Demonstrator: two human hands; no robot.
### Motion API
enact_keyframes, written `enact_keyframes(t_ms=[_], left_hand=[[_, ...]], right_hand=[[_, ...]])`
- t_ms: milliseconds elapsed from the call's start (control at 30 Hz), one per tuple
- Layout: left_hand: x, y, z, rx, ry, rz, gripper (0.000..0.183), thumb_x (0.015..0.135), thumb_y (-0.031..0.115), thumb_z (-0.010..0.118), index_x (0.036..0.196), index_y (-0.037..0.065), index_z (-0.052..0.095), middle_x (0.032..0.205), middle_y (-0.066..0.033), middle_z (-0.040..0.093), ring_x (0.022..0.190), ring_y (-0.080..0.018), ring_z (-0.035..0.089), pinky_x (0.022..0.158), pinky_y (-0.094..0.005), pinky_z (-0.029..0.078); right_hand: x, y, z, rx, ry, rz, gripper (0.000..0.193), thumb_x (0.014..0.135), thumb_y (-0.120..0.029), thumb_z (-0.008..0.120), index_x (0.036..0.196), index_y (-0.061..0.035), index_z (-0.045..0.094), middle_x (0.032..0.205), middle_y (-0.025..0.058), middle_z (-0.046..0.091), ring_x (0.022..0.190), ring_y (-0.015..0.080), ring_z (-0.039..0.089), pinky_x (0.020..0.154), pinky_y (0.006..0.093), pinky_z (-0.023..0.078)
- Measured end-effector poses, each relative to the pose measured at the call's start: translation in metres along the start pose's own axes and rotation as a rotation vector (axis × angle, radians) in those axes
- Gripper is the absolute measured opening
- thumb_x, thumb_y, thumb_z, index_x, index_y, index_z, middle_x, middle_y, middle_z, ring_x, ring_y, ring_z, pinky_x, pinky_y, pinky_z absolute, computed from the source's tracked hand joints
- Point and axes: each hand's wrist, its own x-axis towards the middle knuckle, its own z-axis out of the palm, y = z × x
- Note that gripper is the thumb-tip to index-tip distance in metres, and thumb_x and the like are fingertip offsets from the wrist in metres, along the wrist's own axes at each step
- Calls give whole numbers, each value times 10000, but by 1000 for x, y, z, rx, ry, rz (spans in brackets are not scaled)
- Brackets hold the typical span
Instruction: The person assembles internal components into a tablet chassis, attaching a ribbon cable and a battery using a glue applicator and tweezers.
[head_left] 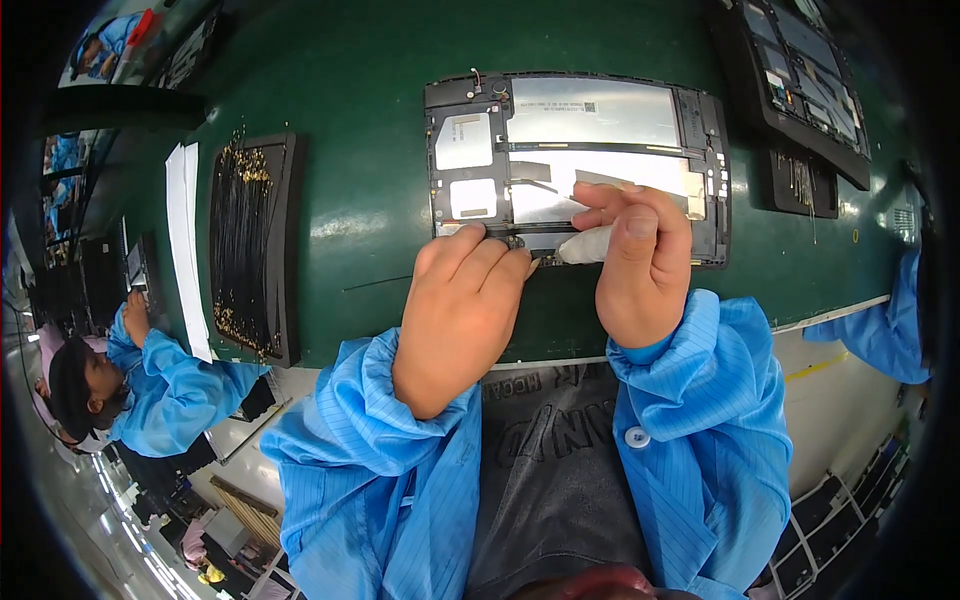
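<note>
An opened tablet housing (715,165), black-framed with silver battery panels (595,110), lies before me on the green table. At its near edge my left hand (463,300) is closed, fingers bent together and tips on the frame. A thin black cable (378,283) with a tiny end runs out to the left from under this hand; the fingers hide the rest. My right hand (645,265) is over the near right part of the housing, its fingers apart. One finger, in a white cover (588,246), touches the near edge beside the left fingertips.
At left, a black tray (287,250) holds many thin black cables with gold ends, beside white paper strips (185,250). Stacked tablet housings (815,85) stand at the far right, above a small dark tray (800,185). A co-worker in blue (175,400) sits at left; another blue sleeve (880,325) shows right.
</note>
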Motion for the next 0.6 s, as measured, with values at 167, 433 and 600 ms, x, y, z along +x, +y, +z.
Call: enact_keyframes(t_ms=[167, 433, 600], left_hand=[[1, 0, -2, -8, -12, -1, 230, 604, 23, 623, 822, 39, 556, 819, -78, 537, 832, -272, 492, 727, -361, 378], [0, 0, -1, -32, 4, -20, 212, 610, 24, 621, 811, 37, 554, 804, -80, 539, 833, -277, 494, 737, -365, 378], [2, 1, 0, -16, -2, -22, 205, 613, 29, 623, 806, 34, 554, 799, -81, 539, 830, -277, 494, 739, -368, 375]], right_hand=[[0, -2, 1, 7, 1, 22, 212, 852, -168, 414, 993, -11, 404, 886, 111, 566, 691, 92, 486, 632, 222, 413], [3, -5, 1, -25, -14, 55, 214, 854, -188, 410, 955, 1, 414, 864, 109, 565, 686, 109, 508, 630, 226, 419], [3, -3, -1, 15, 20, 24, 223, 857, -193, 402, 961, 4, 410, 864, 112, 564, 712, 112, 505, 642, 230, 418]])
